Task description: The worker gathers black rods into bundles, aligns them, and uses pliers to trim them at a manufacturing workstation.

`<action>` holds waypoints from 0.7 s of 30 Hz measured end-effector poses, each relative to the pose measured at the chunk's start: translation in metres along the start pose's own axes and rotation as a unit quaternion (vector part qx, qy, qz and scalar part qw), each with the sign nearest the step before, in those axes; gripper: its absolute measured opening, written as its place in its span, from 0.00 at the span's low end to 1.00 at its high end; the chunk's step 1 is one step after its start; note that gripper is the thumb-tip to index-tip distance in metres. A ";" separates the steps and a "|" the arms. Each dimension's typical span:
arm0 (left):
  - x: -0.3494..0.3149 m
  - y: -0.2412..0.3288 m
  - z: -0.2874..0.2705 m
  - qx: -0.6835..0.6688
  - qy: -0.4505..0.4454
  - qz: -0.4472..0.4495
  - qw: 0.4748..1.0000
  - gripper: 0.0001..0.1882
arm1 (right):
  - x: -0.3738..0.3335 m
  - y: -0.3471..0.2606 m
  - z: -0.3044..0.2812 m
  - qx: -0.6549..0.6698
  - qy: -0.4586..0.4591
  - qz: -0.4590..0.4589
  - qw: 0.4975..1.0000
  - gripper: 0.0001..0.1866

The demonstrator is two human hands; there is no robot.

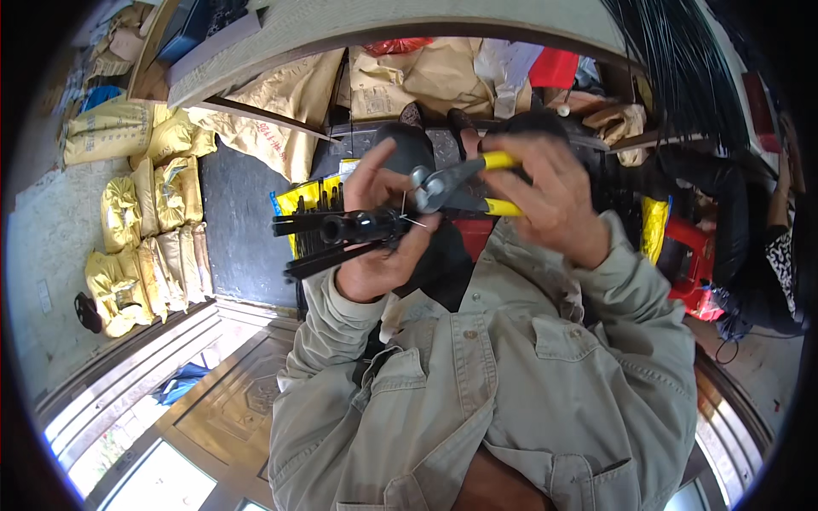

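Note:
My left hand (382,243) is closed around a black ribbed part (362,226) with a round hollow end and several long thin rods; it looks like an umbrella frame. A thin bright wire (414,221) sticks out from it beside my fingertips. In my right hand (550,189), smeared by motion, are end-cutting pincers (447,185) with yellow handles and a metal head. Their jaws are close to the wire, by my left index finger and thumb; whether they touch it I cannot tell.
A wooden table edge (409,32) curves across the far side. Dark thin rods (660,77) hang at the far right. Filled yellow and brown sacks (153,247) stand at left. A red plastic stool (688,255) and another person's arm (775,204) are at right.

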State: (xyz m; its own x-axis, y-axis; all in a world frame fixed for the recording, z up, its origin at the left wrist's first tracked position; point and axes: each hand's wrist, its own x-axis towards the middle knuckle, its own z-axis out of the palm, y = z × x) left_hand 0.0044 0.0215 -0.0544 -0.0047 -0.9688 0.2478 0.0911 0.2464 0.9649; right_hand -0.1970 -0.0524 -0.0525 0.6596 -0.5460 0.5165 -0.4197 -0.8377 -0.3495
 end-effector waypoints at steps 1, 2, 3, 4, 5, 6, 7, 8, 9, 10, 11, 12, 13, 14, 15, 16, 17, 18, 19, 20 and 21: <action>0.000 0.002 0.001 0.030 0.038 -0.022 0.999 0.41 | 0.012 0.004 -0.011 -0.107 0.009 -0.061 0.992 0.11; 0.000 0.002 -0.001 0.030 0.031 -0.026 0.999 0.41 | 0.019 0.003 -0.013 -0.166 0.033 -0.085 0.982 0.12; 0.001 0.003 -0.007 0.056 0.008 -0.024 0.998 0.40 | 0.025 0.003 -0.012 -0.221 0.057 -0.111 0.967 0.14; 0.001 0.003 -0.012 0.079 -0.015 -0.021 0.997 0.39 | 0.030 0.007 -0.013 -0.222 0.058 -0.107 0.968 0.14; 0.002 0.004 -0.014 0.102 -0.039 -0.018 0.994 0.38 | 0.035 0.012 -0.013 -0.275 0.088 -0.156 0.945 0.15; 0.001 0.005 -0.014 0.103 -0.040 -0.019 0.994 0.38 | 0.039 0.015 -0.012 -0.327 0.117 -0.206 0.915 0.16; 0.001 0.008 -0.013 0.103 -0.034 -0.033 0.994 0.38 | 0.040 0.017 -0.012 -0.376 0.145 -0.254 0.879 0.17; 0.000 0.011 -0.012 0.103 -0.029 -0.047 0.993 0.38 | 0.038 0.015 -0.011 -0.376 0.145 -0.253 0.880 0.17; 0.000 0.013 -0.011 0.103 -0.023 -0.061 0.993 0.39 | 0.033 0.010 -0.011 -0.340 0.125 -0.217 0.907 0.17; 0.000 0.013 -0.010 0.103 -0.024 -0.062 0.992 0.39 | 0.028 0.005 -0.010 -0.303 0.104 -0.180 0.930 0.17; -0.002 0.011 -0.008 0.092 -0.005 -0.057 0.994 0.38 | 0.023 0.000 -0.009 -0.265 0.083 -0.144 0.950 0.18; -0.003 0.010 -0.006 0.081 0.014 -0.052 0.995 0.38 | 0.016 -0.006 -0.005 -0.265 0.084 -0.144 0.950 0.18; -0.003 0.007 -0.005 0.072 0.034 -0.046 0.996 0.38 | 0.006 -0.011 0.004 -0.233 0.060 -0.091 0.966 0.19; -0.002 0.005 -0.006 0.070 0.032 -0.046 0.996 0.38 | -0.004 -0.016 0.010 -0.205 0.034 -0.035 0.978 0.20; 0.000 0.003 -0.011 0.131 -0.003 -0.024 0.991 0.38 | -0.010 -0.020 0.011 -0.175 0.008 0.022 0.984 0.21; 0.001 0.003 -0.018 0.194 -0.038 -0.004 0.980 0.39 | -0.012 -0.025 0.010 -0.175 0.008 0.024 0.984 0.21; 0.003 0.004 -0.020 0.256 -0.073 0.017 0.964 0.39 | -0.013 -0.029 0.010 -0.143 -0.014 0.051 0.988 0.21; 0.004 0.003 -0.019 0.256 -0.075 0.015 0.964 0.39 | -0.014 -0.033 0.011 -0.111 -0.036 0.078 0.990 0.22; 0.004 0.002 -0.016 0.196 -0.064 0.007 0.979 0.40 | -0.014 -0.036 0.011 -0.078 -0.057 0.105 0.990 0.22; 0.004 0.003 -0.011 0.135 -0.052 -0.002 0.990 0.40 | -0.012 -0.038 0.011 -0.077 -0.056 0.107 0.990 0.22; 0.005 0.002 -0.008 0.073 -0.039 -0.010 0.997 0.40 | -0.009 -0.040 0.008 0.105 -0.024 0.182 0.977 0.22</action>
State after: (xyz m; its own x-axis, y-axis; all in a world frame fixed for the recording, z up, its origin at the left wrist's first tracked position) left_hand 0.0122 0.0170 -0.0515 -0.0828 -0.9699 0.2291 -0.0558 0.2341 0.9706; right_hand -0.1812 -0.0138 -0.0492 0.5209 -0.8022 0.2918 -0.4984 -0.5633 -0.6589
